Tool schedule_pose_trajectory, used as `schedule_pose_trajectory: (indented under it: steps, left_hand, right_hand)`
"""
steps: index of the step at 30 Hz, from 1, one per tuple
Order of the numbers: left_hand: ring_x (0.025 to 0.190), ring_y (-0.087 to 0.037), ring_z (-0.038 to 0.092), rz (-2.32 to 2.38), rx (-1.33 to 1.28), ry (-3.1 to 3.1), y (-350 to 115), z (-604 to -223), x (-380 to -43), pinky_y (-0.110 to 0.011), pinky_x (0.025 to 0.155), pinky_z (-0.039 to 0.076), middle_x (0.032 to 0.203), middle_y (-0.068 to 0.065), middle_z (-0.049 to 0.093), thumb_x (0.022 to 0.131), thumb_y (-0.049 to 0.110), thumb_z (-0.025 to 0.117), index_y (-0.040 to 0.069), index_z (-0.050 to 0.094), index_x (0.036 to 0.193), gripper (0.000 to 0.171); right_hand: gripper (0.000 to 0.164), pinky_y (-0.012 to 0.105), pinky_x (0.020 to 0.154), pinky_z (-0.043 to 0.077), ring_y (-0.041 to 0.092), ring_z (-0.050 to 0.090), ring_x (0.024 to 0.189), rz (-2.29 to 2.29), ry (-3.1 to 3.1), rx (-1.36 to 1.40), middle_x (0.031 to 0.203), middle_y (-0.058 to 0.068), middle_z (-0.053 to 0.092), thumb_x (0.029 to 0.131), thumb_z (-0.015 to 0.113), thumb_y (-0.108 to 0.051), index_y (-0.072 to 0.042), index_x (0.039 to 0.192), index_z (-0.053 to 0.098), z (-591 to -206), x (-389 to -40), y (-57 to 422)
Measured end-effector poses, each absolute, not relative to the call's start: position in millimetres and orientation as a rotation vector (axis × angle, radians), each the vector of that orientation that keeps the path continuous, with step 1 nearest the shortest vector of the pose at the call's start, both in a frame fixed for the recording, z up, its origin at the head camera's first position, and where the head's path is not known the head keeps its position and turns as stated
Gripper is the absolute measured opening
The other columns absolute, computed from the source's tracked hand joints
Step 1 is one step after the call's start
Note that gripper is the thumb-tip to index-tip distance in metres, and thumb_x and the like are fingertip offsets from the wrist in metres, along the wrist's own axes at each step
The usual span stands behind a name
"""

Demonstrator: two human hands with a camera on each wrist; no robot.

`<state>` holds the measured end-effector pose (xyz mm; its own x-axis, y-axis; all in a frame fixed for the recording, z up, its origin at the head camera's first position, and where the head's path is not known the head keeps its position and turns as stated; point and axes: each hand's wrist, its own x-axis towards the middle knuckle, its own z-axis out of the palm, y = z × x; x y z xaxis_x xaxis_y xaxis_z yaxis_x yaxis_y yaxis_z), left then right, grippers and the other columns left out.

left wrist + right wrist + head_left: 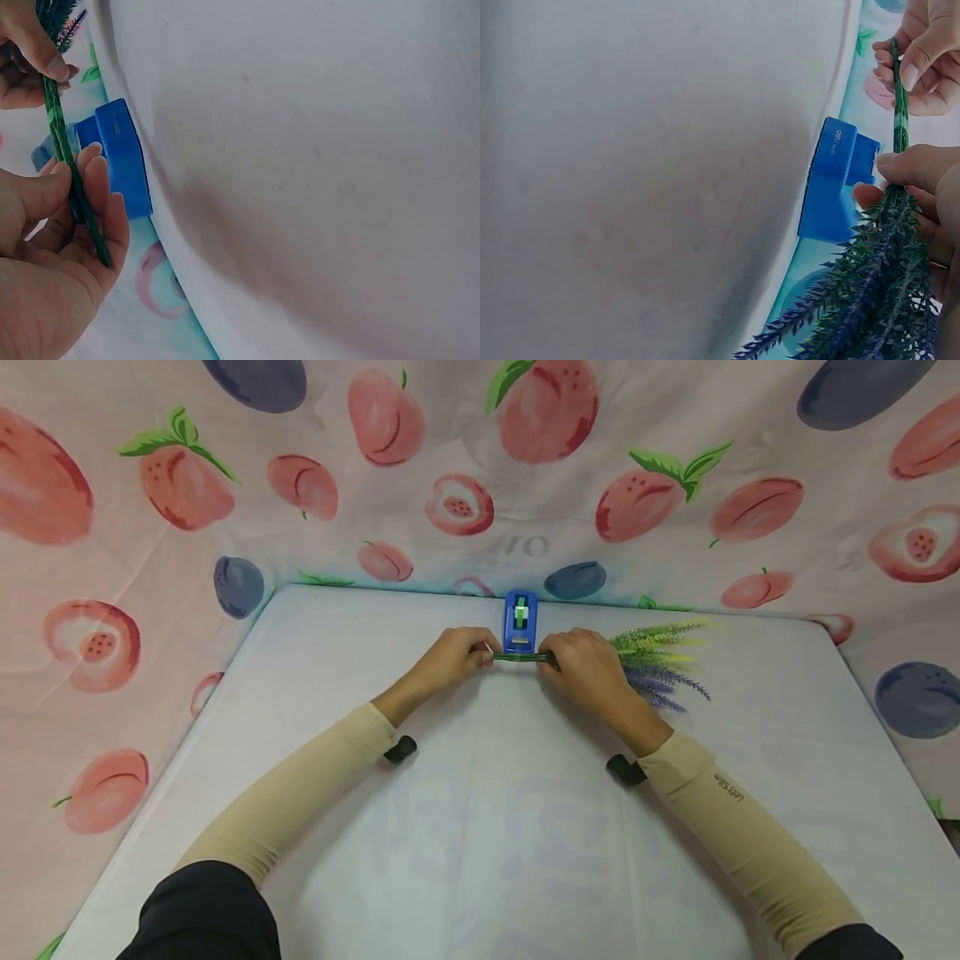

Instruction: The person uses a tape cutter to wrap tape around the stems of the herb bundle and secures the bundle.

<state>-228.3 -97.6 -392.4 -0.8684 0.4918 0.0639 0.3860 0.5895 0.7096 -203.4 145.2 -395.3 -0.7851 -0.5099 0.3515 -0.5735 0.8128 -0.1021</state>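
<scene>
A bunch of artificial lavender sprigs [660, 658], yellow-green and purple, is held sideways above the table with its green stems [519, 657] pointing left. My left hand [452, 657] pinches the stems near their cut end between thumb and fingers. My right hand [588, 670] grips them just below the flower heads. A shiny pale green band, seemingly tape, shows around the stems between the hands in the right wrist view. Just behind the stems stands a blue tape dispenser [521, 620] with a green roll in it.
The white-covered table [480, 827] spreads out in front of me. A fruit-print cloth [300, 552] hangs behind its far edge and along the left side. The dispenser stands close to the far edge. Black wrist cameras [626, 770] sit under both cuffs.
</scene>
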Motion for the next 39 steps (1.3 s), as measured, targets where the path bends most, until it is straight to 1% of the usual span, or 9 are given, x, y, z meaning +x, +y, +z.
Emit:
schedule_pose_trajectory:
  steps: [3, 9, 16, 21, 24, 28, 34, 39]
  left_hand:
    - [0.094, -0.018, 0.067, 1.136, 0.736, 2.672, -97, -391, -228, -0.034, 0.086, 0.054, 0.105, -0.011, 0.075, 0.099, 0.002, 0.063, 0.004, 0.075, 0.107, 0.014]
    - [0.102, -0.021, 0.068, 1.105, 0.733, 2.674, -97, -391, -229, -0.036, 0.093, 0.053, 0.109, -0.010, 0.075, 0.096, 0.002, 0.068, 0.003, 0.075, 0.110, 0.016]
    - [0.103, -0.025, 0.066, 1.051, 0.766, 2.707, -95, -394, -233, -0.036, 0.093, 0.053, 0.110, -0.013, 0.072, 0.093, -0.003, 0.070, 0.001, 0.076, 0.110, 0.019]
    - [0.104, -0.025, 0.066, 1.007, 0.788, 2.740, -93, -394, -234, -0.035, 0.094, 0.053, 0.107, -0.014, 0.071, 0.093, -0.002, 0.070, 0.001, 0.076, 0.112, 0.020]
    - [0.104, -0.025, 0.066, 0.974, 0.806, 2.748, -92, -394, -235, -0.035, 0.095, 0.053, 0.107, -0.014, 0.071, 0.094, 0.001, 0.070, 0.000, 0.076, 0.113, 0.020]
    - [0.104, -0.025, 0.066, 0.934, 0.828, 2.762, -90, -394, -236, -0.035, 0.094, 0.053, 0.106, -0.014, 0.071, 0.096, 0.003, 0.068, 0.000, 0.076, 0.114, 0.020]
    - [0.105, -0.026, 0.066, 0.892, 0.838, 2.797, -89, -395, -236, -0.036, 0.096, 0.053, 0.106, -0.014, 0.071, 0.097, 0.001, 0.065, -0.001, 0.076, 0.114, 0.020]
    - [0.107, -0.026, 0.067, 0.884, 0.833, 2.808, -88, -397, -237, -0.036, 0.097, 0.052, 0.107, -0.013, 0.071, 0.099, 0.001, 0.063, 0.000, 0.076, 0.113, 0.019]
  right_hand:
    - [0.015, 0.047, 0.091, 0.052, 0.031, 0.067, 0.089, 0.311, -2.678, 0.832, 0.093, 0.010, 0.076, 0.091, 0.077, -0.017, -0.007, 0.102, 0.076, -395, -203, 146]
    - [0.015, 0.049, 0.096, 0.051, 0.031, 0.068, 0.092, 0.283, -2.653, 0.852, 0.094, 0.010, 0.077, 0.091, 0.077, -0.017, -0.007, 0.101, 0.078, -396, -203, 147]
    - [0.013, 0.050, 0.090, 0.052, 0.030, 0.064, 0.086, 0.283, -2.610, 0.879, 0.094, 0.011, 0.067, 0.092, 0.075, -0.016, -0.005, 0.099, 0.079, -397, -204, 149]
    - [0.013, 0.051, 0.098, 0.050, 0.031, 0.066, 0.085, 0.248, -2.610, 0.895, 0.091, 0.011, 0.068, 0.094, 0.074, -0.016, -0.005, 0.100, 0.080, -397, -204, 149]
    - [0.012, 0.056, 0.103, 0.047, 0.032, 0.068, 0.088, 0.214, -2.625, 0.890, 0.091, 0.012, 0.071, 0.094, 0.074, -0.015, -0.006, 0.100, 0.080, -396, -205, 149]
    - [0.012, 0.060, 0.107, 0.042, 0.034, 0.068, 0.093, 0.174, -2.668, 0.862, 0.095, 0.011, 0.073, 0.094, 0.074, -0.014, -0.007, 0.103, 0.080, -393, -205, 147]
    - [0.015, 0.061, 0.111, 0.038, 0.034, 0.068, 0.099, 0.135, -2.712, 0.833, 0.099, 0.011, 0.074, 0.095, 0.073, -0.019, -0.008, 0.104, 0.079, -390, -206, 141]
    - [0.021, 0.059, 0.113, 0.037, 0.033, 0.067, 0.100, 0.089, -2.691, 0.811, 0.099, 0.011, 0.074, 0.091, 0.078, -0.026, -0.008, 0.102, 0.078, -393, -208, 137]
